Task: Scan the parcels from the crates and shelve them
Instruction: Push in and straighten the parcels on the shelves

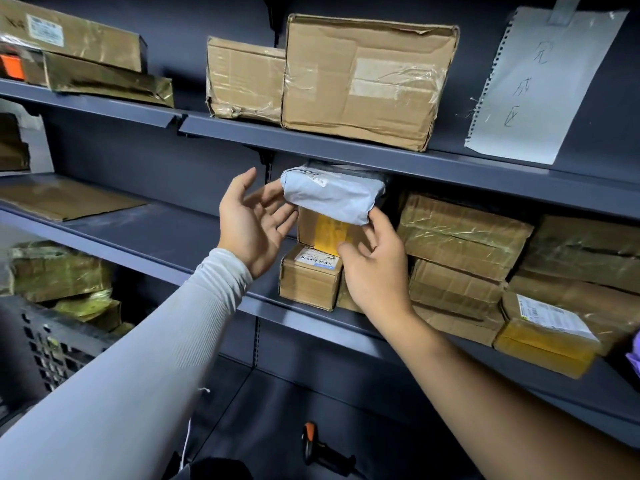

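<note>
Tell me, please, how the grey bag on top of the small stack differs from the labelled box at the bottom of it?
The grey bag is soft, rounded plastic; the labelled box is stiff brown cardboard with square edges. The bag sits on top of the stack, touched by both hands, the left hand and the right hand; the box rests on the shelf. Both carry a label.

The right hand [372, 261] covers part of the yellow-taped box [323, 228] and the near corner of the grey parcel [334, 195]. That parcel's far end is lost in shadow under the upper shelf [346, 150]. The barcode label [317, 259] is too small to read. The crate [52, 344] and the purple thing [634, 355] are cut by the picture's edges. The scanner [322, 448] is dim, its handle partly behind the right forearm.
</note>
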